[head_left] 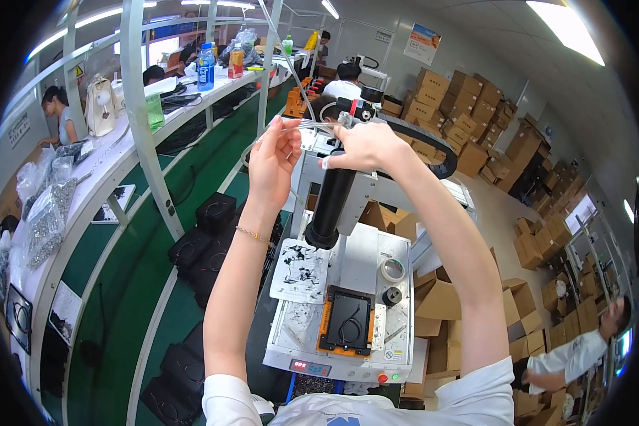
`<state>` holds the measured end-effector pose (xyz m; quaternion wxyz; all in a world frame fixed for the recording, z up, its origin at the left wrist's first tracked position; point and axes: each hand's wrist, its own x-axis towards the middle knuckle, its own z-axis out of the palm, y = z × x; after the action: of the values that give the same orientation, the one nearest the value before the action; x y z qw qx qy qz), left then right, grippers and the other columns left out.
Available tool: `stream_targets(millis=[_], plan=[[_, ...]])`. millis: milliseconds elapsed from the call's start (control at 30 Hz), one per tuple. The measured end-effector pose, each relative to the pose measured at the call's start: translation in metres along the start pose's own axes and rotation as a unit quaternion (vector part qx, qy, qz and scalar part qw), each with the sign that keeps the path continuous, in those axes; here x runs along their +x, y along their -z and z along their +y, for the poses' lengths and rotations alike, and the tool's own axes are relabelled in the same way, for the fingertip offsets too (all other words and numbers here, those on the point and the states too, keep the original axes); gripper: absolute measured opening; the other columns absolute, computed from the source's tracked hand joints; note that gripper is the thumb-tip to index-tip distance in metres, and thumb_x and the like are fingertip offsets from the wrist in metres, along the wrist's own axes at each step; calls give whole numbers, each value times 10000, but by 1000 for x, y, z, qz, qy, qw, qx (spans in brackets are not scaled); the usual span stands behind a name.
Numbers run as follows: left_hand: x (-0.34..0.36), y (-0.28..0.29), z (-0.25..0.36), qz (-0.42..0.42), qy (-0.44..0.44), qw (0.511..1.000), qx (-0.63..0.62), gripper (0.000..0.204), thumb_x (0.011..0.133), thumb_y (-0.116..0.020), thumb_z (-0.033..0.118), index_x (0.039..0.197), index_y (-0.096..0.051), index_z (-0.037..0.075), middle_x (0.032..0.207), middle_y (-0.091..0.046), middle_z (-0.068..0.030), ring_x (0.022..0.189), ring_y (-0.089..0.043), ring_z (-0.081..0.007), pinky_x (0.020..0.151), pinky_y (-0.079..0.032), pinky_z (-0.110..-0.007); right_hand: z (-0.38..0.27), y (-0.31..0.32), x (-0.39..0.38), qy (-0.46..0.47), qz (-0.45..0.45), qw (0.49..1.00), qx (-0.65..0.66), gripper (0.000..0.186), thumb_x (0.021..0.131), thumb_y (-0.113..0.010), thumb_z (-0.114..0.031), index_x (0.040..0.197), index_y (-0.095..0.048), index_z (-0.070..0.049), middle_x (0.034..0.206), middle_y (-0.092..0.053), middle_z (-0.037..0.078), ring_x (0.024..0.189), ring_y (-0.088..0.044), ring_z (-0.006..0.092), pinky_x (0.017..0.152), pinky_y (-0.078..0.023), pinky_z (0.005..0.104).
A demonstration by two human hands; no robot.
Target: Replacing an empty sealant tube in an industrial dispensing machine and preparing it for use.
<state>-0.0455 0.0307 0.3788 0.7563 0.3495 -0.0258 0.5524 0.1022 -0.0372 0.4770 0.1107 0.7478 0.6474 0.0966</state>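
Both my arms are raised over a white benchtop machine (397, 245). My left hand (275, 167) is closed, its thumb and forefinger pinching a thin clear tube (307, 125). That tube runs across to my right hand (368, 148), which is bent over the top of an upright black cylinder (331, 202). The right thumb lies against the cylinder's upper end; the other fingertips are partly hidden behind the hand. Below the cylinder, a black tray-like part with a coiled cable (351, 326) lies in an orange fixture (324, 323) on the machine bed.
Beside the fixture are a white sheet with black smears (298, 273), a tape roll (392, 269) and a black round cap (391, 296). Black parts (199, 248) are stacked at left. Open cartons (440, 305) crowd the right. Another person (575, 362) is at the far right.
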Motion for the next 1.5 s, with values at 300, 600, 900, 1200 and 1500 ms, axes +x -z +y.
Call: stream_targets(millis=[300,600,900,1200,1500], plan=[[11,-2,6,-7,-21,1000,-4,313,973,-548,294,1007,-655,2,795,-604,5,728,-536,-58,670,-439,-199,-1,-6,5,42,9,998,-36,699,817,-519,-639,1028,-658,12,993,-667,206,957,-647,337,850,-518,413],[10,-3,3,-10,-28,1000,7,314,968,-558,293,1002,-656,-4,823,-614,-7,751,-551,-62,697,-452,-201,7,-8,1,58,10,997,-43,698,750,-571,-655,950,-701,1,964,-690,172,915,-674,299,809,-538,388],[6,-12,2,-6,-25,1000,18,306,970,-555,262,1008,-644,-28,790,-593,-13,745,-552,-77,699,-452,-224,25,-13,7,164,71,983,29,697,760,-571,-666,826,-687,18,796,-682,171,795,-671,322,741,-534,399],[3,-5,0,-9,-16,1000,24,308,976,-541,258,1001,-645,-31,765,-576,-12,731,-539,-79,689,-446,-224,14,-8,7,141,1,990,-1,709,723,-617,-655,995,-673,-2,938,-686,176,916,-667,320,819,-528,405],[1,-2,-6,-29,-12,999,29,315,982,-524,258,975,-656,-28,746,-564,-10,719,-518,-84,680,-435,-235,7,-25,2,74,92,993,-29,705,806,-570,-627,1130,-545,0,873,-673,202,837,-665,344,757,-530,410]])
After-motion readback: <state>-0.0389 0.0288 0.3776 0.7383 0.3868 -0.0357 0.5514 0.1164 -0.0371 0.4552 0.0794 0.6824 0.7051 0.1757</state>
